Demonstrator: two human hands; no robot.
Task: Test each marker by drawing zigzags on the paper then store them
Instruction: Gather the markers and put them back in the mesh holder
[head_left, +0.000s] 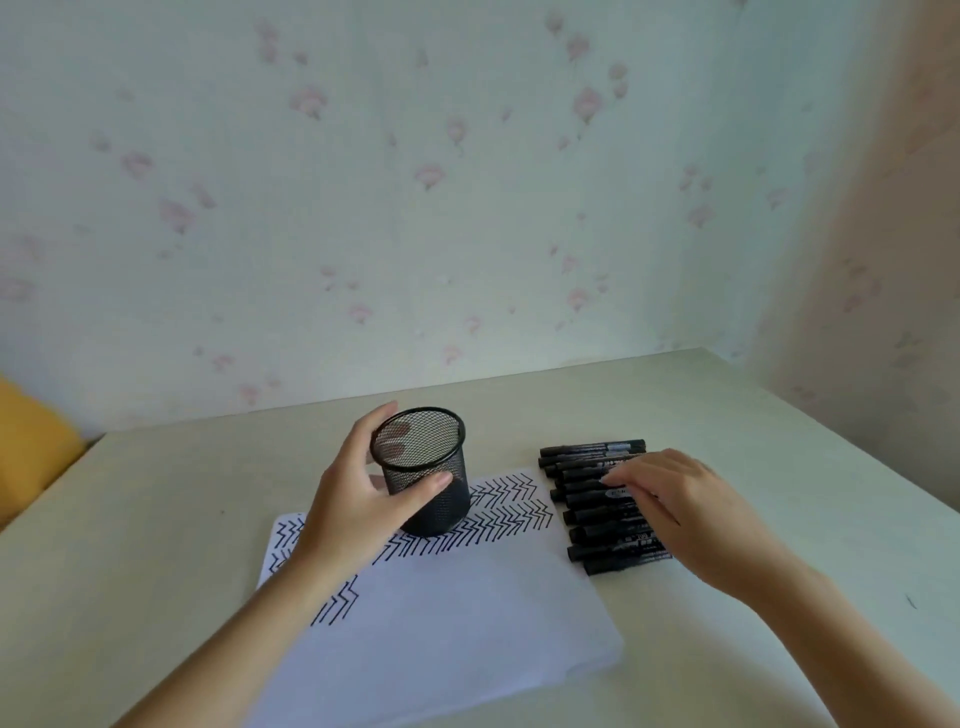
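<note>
- Head view: paper (441, 613) already carries zigzag rows; testing looks done.
- Left hand (358, 499) grips the empty mesh holder (423, 470) on the paper.
- Right hand (675, 499), fingers relaxed, rests on the row of markers (587, 512) beside the paper; storing remains.

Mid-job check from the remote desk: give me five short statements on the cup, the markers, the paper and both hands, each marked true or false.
1. The left hand grips the black mesh pen cup. True.
2. The pen cup is full of markers. False: no marker shows inside it; the black markers lie in a row on the table.
3. The right hand rests on the row of markers. True.
4. The sheet of paper is blank. False: rows of black zigzags cover its far part.
5. The markers lie left of the paper. False: they lie to its right.
</note>
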